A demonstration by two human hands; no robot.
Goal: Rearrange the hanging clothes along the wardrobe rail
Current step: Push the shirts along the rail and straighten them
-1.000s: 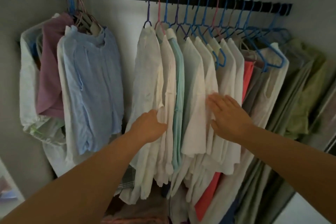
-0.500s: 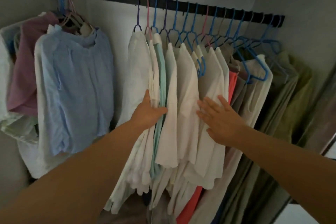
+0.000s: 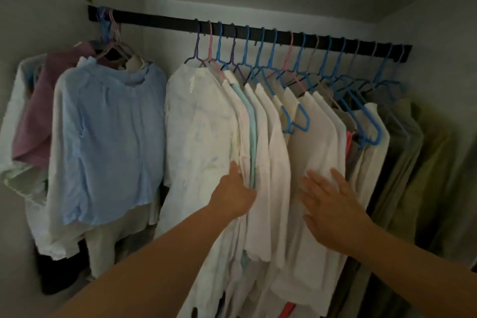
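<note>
Left hand (image 3: 233, 195) reached between white shirts (image 3: 273, 152), fingers hidden, grip unclear. Right hand (image 3: 333, 208) lay flat, fingers spread, on them. Black rail (image 3: 258, 31) crossed grey wardrobe walls (image 3: 438, 33).

left hand (image 3: 233, 195): fingers pushed in between white shirts (image 3: 263, 152) | right hand (image 3: 333, 204): slid right

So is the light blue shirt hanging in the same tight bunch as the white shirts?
No, the light blue shirt hangs left of a bare stretch of rail.
</note>
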